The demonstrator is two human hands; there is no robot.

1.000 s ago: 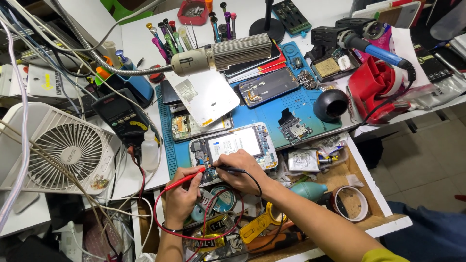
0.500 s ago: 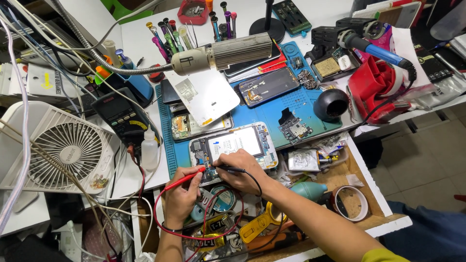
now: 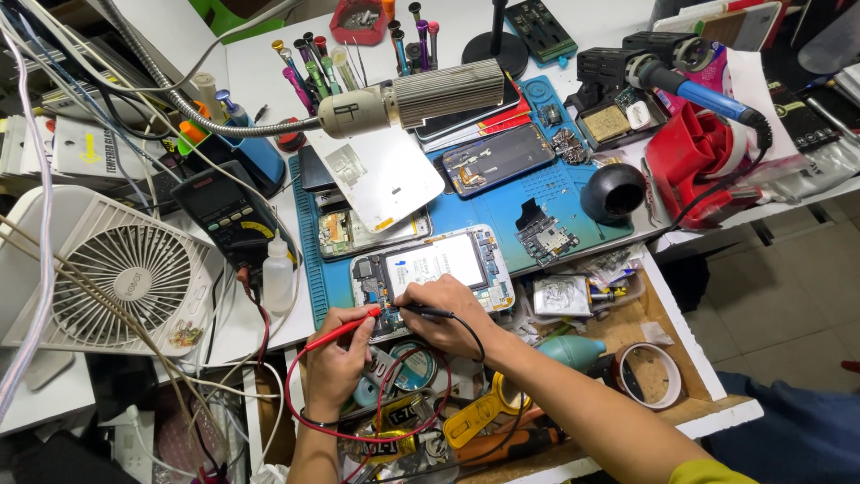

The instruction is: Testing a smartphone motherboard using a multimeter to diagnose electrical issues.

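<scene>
A red probe (image 3: 342,330) is gripped in the closed left hand (image 3: 333,366), and a black probe (image 3: 430,312) is pinched in the closed right hand (image 3: 446,315); both tips are held against the lower left corner of an opened phone (image 3: 432,272), which lies flat on the blue mat (image 3: 555,193), close to the near edge of the worktop (image 3: 260,76); a white rectangular label is seen across the middle of the phone's back. A black multimeter (image 3: 226,213) with a yellow patch is lain just left of the mat, and a small white bottle (image 3: 278,273) is stood upright beside it; flat white packets with yellow lettering (image 3: 85,152) are stacked at the far left, behind a white square fan (image 3: 112,273). A silver foil packet (image 3: 563,296) is placed just right of the phone, near the drawer's edge; a tape roll (image 3: 647,375) is lain in the open wooden drawer (image 3: 667,314), at its right. A lamp head (image 3: 421,97) on a gooseneck is hung over the mat; a second phone body (image 3: 497,159) is lain beyond it. Little bare room is left around the hands; red lead wire (image 3: 376,435) is looped below the wrists, and open floor (image 3: 788,269) is seen beyond the worktop's right edge.
</scene>
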